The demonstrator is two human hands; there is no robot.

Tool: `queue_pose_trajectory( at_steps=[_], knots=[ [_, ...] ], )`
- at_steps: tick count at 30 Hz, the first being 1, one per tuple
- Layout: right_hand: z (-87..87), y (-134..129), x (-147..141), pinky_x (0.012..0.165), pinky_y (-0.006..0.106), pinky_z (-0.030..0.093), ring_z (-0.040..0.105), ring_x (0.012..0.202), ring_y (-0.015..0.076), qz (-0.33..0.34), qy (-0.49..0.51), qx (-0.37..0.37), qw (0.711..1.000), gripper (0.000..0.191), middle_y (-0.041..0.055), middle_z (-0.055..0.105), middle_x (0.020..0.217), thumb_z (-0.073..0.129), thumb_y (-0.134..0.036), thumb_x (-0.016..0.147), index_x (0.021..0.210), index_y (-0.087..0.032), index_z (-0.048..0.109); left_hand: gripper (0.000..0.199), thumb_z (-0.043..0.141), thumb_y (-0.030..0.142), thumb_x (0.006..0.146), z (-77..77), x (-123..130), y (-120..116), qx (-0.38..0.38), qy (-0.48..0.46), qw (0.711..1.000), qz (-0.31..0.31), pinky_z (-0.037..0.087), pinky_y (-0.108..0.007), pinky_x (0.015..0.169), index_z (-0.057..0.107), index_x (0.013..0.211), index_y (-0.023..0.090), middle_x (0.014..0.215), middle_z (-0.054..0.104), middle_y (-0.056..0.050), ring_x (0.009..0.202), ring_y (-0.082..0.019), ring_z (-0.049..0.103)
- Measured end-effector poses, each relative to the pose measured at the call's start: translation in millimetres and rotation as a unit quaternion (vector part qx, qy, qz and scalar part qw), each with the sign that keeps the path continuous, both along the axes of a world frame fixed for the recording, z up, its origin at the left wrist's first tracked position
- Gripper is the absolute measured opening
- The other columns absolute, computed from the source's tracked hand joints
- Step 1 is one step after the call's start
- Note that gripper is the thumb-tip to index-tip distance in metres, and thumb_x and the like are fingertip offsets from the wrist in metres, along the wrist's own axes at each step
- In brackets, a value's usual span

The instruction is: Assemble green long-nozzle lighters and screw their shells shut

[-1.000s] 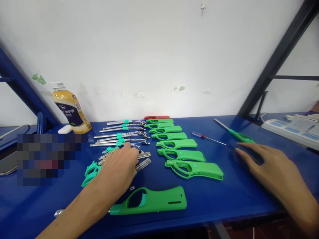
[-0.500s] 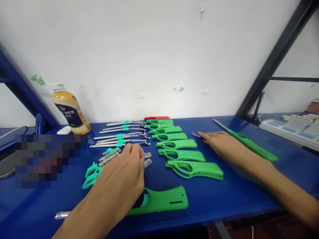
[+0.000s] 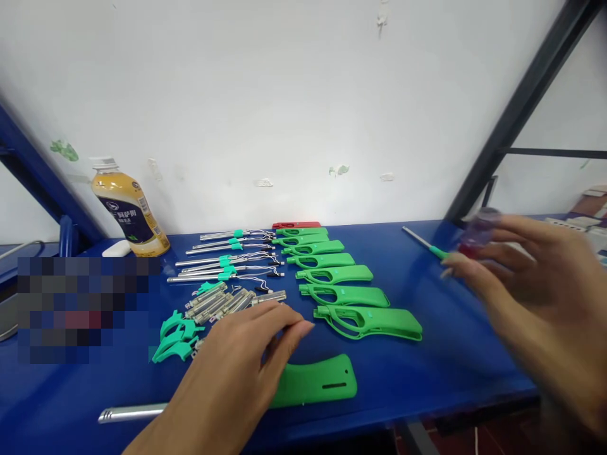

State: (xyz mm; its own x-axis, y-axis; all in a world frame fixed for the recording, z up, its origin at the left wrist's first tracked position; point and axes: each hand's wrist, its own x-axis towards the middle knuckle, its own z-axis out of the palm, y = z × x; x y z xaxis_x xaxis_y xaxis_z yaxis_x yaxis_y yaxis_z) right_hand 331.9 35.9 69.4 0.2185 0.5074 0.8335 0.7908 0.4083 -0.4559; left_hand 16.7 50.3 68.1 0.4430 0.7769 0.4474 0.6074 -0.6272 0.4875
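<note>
My left hand [image 3: 251, 354] hovers above a green lighter [image 3: 317, 382] with a metal tube, its thumb and fingertips pressed together; what they hold, if anything, cannot be made out. My right hand [image 3: 531, 278], blurred, is raised at the right with a clear purplish object [image 3: 480, 229] between its fingers. Under and behind my left hand lie clear fuel tanks [image 3: 208, 304] and teal triggers [image 3: 174, 338]. Green handle shells [image 3: 372, 321] form a column in the middle, with a red shell [image 3: 298, 225] at the far end. Metal tubes with wires [image 3: 203, 260] lie left of them.
A yellow drink bottle [image 3: 128, 208] and a white case [image 3: 116, 249] stand at the back left. Another green lighter [image 3: 437, 252] lies at the right, partly behind my right hand. Dark frame posts [image 3: 512, 120] rise at the right of the blue table [image 3: 417, 379].
My right hand has lifted off the table with the clear purplish object and moved right, towards the camera. My left hand has shifted right and down, uncovering the fuel tanks.
</note>
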Motion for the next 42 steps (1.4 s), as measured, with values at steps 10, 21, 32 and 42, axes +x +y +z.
queue_pose_trajectory(
  at_steps=[10, 21, 32, 42],
  knots=[
    [-21.1, -30.0, -108.0, 0.069, 0.04, 0.072, 0.079, 0.073, 0.0208, 0.252, 0.218, 0.04, 0.942, 0.07, -0.0033, 0.075, 0.089, 0.073, -0.006, 0.098, 0.156, -0.041, 0.051, 0.029, 0.067, 0.009, 0.098, -4.0, 17.9, -2.5, -0.073, -0.143, 0.984, -0.073, 0.055, -0.017, 0.065, 0.084, 0.092, 0.031, 0.094, 0.081, 0.006, 0.079, -0.011, 0.076],
    [-35.3, -15.7, -111.2, 0.066, 0.039, 0.073, 0.077, 0.072, 0.019, 0.277, 0.198, 0.094, 0.936, 0.057, -0.0005, 0.074, 0.099, 0.07, -0.002, 0.099, 0.141, -0.038, 0.057, 0.044, 0.054, 0.01, 0.103, -25.4, 22.9, -9.6, 0.076, 0.016, 0.995, -0.059, 0.06, -0.025, 0.069, 0.058, 0.14, 0.033, 0.103, 0.08, 0.002, 0.087, -0.019, 0.079],
    [-43.1, -20.5, -105.9, 0.076, 0.042, 0.077, 0.084, 0.092, 0.0243, 0.299, 0.178, 0.037, 0.937, 0.065, 0.0022, 0.078, 0.111, 0.065, 0.001, 0.098, 0.148, -0.04, 0.058, 0.057, 0.05, 0.009, 0.102, -24.4, 24.3, -16.9, 0.093, 0.09, 0.989, -0.068, 0.068, -0.033, 0.083, 0.043, 0.155, 0.029, 0.103, 0.079, 0.0, 0.092, -0.023, 0.081],
    [-32.9, -17.3, -108.6, 0.061, 0.033, 0.073, 0.079, 0.072, 0.0184, 0.324, 0.141, 0.092, 0.931, 0.076, -0.0025, 0.084, 0.1, 0.067, 0.006, 0.093, 0.151, -0.043, 0.064, 0.068, 0.051, 0.014, 0.105, -26.8, 25.0, -18.0, 0.079, 0.08, 0.99, -0.08, 0.069, -0.032, 0.088, 0.027, 0.165, 0.034, 0.107, 0.08, 0.001, 0.094, -0.022, 0.082]
  ],
)
